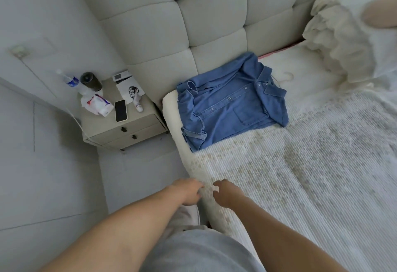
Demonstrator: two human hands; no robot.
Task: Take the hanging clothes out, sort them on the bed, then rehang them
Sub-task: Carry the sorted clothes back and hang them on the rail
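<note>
progress: early, one blue denim button-up shirt (233,105) lies on white woven bedspread (300,164) at 12 o'clock, rehanging undone | left hand (187,192) and right hand (225,194) pinch bedspread edge at 6 o'clock

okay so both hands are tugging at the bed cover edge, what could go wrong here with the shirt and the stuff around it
1. Both hands, left hand and right hand, grip the bed cover at its edge. The denim shirt lies partly on it, so a hard pull could drag or crumple the shirt.
2. The shirt sits near the mattress corner beside the nightstand; it may slide off that side.
3. The white hanger by the collar is hard to see against the bedding and could be overlooked.
</note>
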